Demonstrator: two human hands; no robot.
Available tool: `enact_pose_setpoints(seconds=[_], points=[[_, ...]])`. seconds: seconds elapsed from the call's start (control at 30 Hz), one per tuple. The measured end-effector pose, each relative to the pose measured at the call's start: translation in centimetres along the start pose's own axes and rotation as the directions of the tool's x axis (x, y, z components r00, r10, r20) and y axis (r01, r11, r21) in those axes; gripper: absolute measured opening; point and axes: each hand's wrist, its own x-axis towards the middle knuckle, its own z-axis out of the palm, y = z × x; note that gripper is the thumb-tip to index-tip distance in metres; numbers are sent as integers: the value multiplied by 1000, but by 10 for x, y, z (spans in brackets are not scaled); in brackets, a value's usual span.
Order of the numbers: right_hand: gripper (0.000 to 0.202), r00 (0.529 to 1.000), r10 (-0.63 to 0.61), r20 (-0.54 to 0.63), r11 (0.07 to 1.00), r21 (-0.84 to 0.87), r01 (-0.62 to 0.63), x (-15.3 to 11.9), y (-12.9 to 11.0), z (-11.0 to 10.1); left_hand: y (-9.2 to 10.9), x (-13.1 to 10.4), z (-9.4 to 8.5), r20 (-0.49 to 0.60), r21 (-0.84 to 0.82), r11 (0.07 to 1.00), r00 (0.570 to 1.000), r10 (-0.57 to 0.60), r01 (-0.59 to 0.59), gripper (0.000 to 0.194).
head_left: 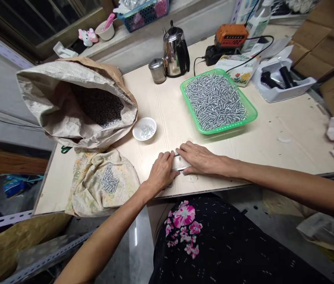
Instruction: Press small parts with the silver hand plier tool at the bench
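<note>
strip (180, 162), flat and shiny, near the front edge of the bench (167, 102), about midway along, gripped at both ends. judgement on handling: level, matched pressure from both sides should suit it; if one end bears harder, it may tip or skid towards that close front edge. wrists low, thumbs on the near side, fingertips over the far side. my left hand (162, 169) is closed narrow on the left end, my right hand (198, 158) likewise on the right, its fingers bent over. whether anything small sits under my fingers, cannot tell. nearest things: white bowl (137, 135) with a few metal pins, beyond my left hand; green tray (252, 113) heaped with more, towards the back edge, beyond my right; cloth (81, 185) with a small pile, at the front left corner.
</note>
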Motion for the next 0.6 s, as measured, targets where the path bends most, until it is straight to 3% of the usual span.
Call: enact_pose_setpoints(seconds=[0.17, 0.37, 0.6], points=[[31, 997, 56, 49, 995, -87, -52, -2, -5, -2, 9, -1, -8, 41, 20, 999, 998, -46, 45, 41], [9, 997, 63, 47, 994, -94, -58, 4, -12, 9, 11, -1, -4, 56, 25, 996, 994, -91, 90, 21], [16, 998, 40, 42, 994, -106, -36, 8, -14, 17, 14, 0, 1, 34, 8, 990, 990, -138, 138, 13]])
